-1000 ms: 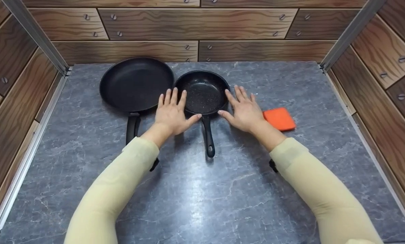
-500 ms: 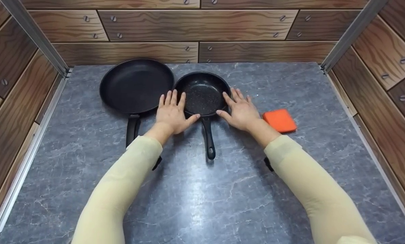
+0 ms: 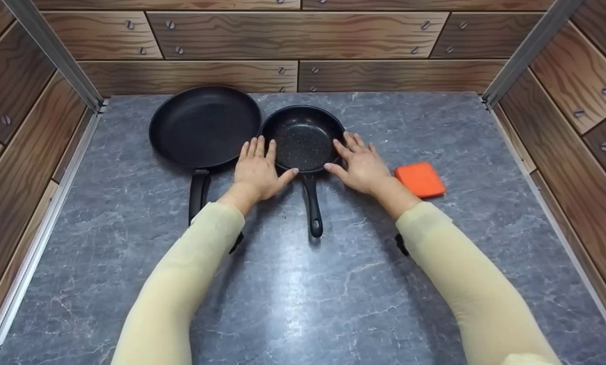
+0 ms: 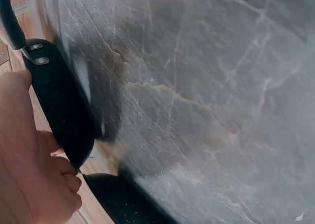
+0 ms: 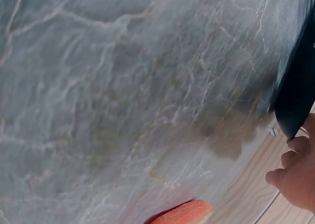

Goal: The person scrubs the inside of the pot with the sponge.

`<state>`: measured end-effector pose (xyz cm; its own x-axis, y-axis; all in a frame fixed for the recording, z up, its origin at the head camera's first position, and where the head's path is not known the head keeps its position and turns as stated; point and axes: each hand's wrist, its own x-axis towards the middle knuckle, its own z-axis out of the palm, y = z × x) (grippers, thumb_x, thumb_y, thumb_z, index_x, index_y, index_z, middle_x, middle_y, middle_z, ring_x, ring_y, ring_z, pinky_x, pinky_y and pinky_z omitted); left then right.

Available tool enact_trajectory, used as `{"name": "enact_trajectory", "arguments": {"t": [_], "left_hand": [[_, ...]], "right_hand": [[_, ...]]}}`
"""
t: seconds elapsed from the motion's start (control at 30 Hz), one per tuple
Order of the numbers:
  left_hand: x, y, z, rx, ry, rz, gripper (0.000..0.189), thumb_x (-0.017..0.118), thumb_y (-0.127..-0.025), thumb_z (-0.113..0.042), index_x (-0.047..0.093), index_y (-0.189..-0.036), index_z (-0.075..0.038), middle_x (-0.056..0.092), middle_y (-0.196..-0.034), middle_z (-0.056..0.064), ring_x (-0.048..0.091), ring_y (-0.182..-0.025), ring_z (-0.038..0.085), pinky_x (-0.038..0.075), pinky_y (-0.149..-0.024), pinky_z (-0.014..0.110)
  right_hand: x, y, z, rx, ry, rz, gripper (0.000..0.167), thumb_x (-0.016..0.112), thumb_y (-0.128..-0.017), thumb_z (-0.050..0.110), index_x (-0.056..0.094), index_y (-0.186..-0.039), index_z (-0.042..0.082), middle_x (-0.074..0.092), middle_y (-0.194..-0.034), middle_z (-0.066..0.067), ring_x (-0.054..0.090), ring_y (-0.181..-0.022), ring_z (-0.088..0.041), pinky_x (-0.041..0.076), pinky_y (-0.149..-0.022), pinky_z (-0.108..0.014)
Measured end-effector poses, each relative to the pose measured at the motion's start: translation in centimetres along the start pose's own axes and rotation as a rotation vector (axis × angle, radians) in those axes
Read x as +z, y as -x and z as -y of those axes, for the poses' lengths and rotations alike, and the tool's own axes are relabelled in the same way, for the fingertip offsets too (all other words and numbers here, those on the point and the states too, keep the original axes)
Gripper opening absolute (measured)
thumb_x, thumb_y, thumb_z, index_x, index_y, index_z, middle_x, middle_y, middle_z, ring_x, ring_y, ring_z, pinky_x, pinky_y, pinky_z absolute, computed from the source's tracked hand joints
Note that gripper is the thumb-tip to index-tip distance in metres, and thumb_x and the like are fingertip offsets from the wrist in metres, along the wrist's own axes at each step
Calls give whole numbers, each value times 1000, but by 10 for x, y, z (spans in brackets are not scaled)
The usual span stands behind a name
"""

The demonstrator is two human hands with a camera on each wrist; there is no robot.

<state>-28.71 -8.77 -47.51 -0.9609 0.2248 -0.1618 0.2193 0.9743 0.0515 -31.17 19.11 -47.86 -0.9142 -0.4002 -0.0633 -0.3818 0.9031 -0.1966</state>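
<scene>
The small black frying pan point(image 3: 305, 142), speckled inside, stands on the table with its handle point(image 3: 312, 208) toward me. My left hand point(image 3: 257, 175) lies at its left rim, fingers straight and thumb spread near the handle's base. Across from it, my right hand point(image 3: 364, 167) touches the right rim with fingers extended. The left wrist view shows the left fingertips right at the pan's side wall point(image 4: 61, 101). In the right wrist view, the right fingertips meet the rim of the pan point(image 5: 298, 81). A larger black frying pan point(image 3: 205, 126) stands just left of the small one.
A flat orange square pad point(image 3: 419, 180) lies right of my right hand. The larger pan's handle point(image 3: 198, 195) points toward me, its end hidden behind my left sleeve. Wood-patterned walls point(image 3: 297, 35) border the grey marbled table point(image 3: 292, 284) at the back and sides.
My right hand has moved slightly left and come to the small pan's rim, then stayed. The left hand has barely shifted. Both pans and the orange pad look unmoved.
</scene>
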Motion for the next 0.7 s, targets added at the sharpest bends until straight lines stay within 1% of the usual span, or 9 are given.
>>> {"name": "enact_trajectory", "arguments": {"t": [0.37, 0.7], "left_hand": [[-6, 1, -1, 3, -50, 10, 105, 23, -102, -81, 11, -169, -1, 8, -173, 29, 9, -161, 42, 3, -132, 50], [-4, 2, -4, -1, -34, 20, 104, 23, -102, -80, 9, -169, -1, 6, -173, 29, 7, -162, 41, 1, -132, 49]], "right_hand": [[-1, -1, 3, 8, -21, 6, 84, 37, -107, 69, 27, -169, 13, 11, -176, -17, 13, -161, -41, 15, -128, -64], [0, 1, 4, 10, -49, -1, 84, 41, -107, 66, 31, -167, 9, 13, -175, -19, 16, -160, -42, 18, -126, -66]]}}
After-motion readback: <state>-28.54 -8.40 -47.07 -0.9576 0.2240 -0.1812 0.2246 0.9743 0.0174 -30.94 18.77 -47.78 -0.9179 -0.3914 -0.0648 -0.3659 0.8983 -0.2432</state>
